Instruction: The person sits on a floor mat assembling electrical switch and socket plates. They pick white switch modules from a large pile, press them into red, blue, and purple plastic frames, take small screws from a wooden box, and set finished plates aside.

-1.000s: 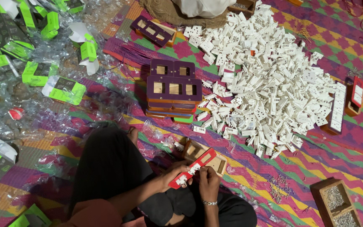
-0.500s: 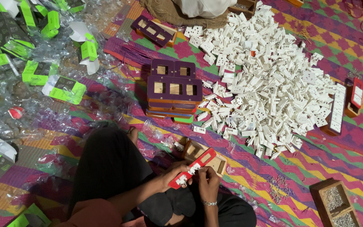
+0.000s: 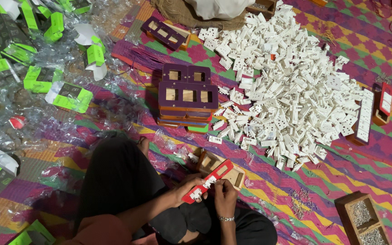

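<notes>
red plate: i see a red switch plate (image 3: 207,181) held in my lap, tilted, one end low by my left hand, the other raised toward a wooden frame.
left hand: my left hand (image 3: 186,189) is closed round the lower end of the plate, grip holding it from below.
right hand: my right hand (image 3: 224,196) pinches the plate's middle edge, fingers narrow on a white insert; a metal bracelet (image 3: 226,218) sits on that wrist.
wooden frame: an open wooden frame (image 3: 214,164) lies on the floor mat just beyond the plate, partly hidden behind it.
white pile: a big heap of white socket parts (image 3: 296,86) spreads over the mat, well apart from my hands, up and right.
purple stack: a stack of purple plates with square cutouts (image 3: 187,97) stands beside the heap's left edge.
screws: a wooden box of small screws (image 3: 364,223) sits at lower right; loose screws (image 3: 299,203) lie between it and my knee.
packaging: green and black cartons (image 3: 64,93) and clear wrap cover the left side.
mat: a woven zigzag mat (image 3: 350,159) carries everything.
</notes>
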